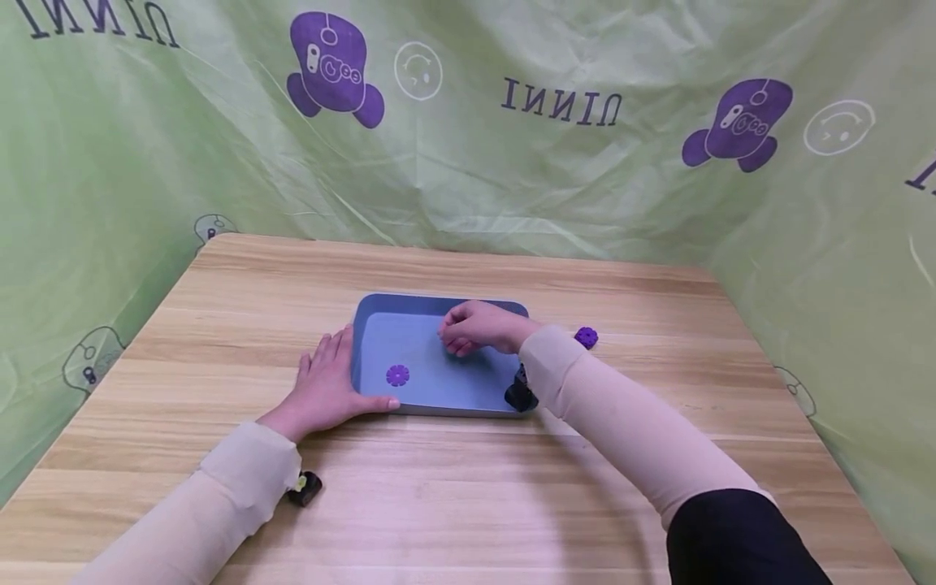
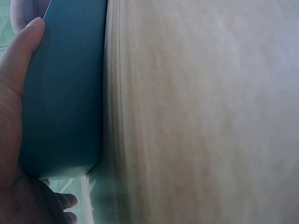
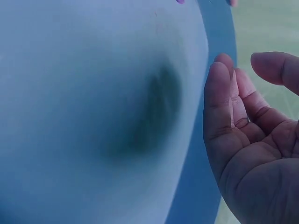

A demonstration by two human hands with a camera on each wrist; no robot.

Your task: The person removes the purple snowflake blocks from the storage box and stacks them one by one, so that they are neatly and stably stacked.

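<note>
A shallow blue-grey tray (image 1: 439, 409) lies on the wooden table. My left hand (image 1: 331, 388) is at its near left corner, thumb along the front rim and straight fingers spread beside the left wall. In the left wrist view the thumb (image 2: 21, 56) touches the tray wall (image 2: 65, 93). A flat purple notched disc (image 1: 398, 375) rests inside the tray near that corner. Over the tray's right half hovers my right hand (image 1: 478, 327), its fingers loosely bent. The right wrist view shows this hand (image 3: 257, 135) with thumb and fingers apart and nothing visible between them.
A purple notched piece (image 1: 587, 337) lies on the table (image 1: 439, 504) just right of the tray, close to the right sleeve. Black wrist cameras (image 1: 305, 489) hang below both cuffs. A green printed cloth (image 1: 468, 179) stands behind the table and along its sides.
</note>
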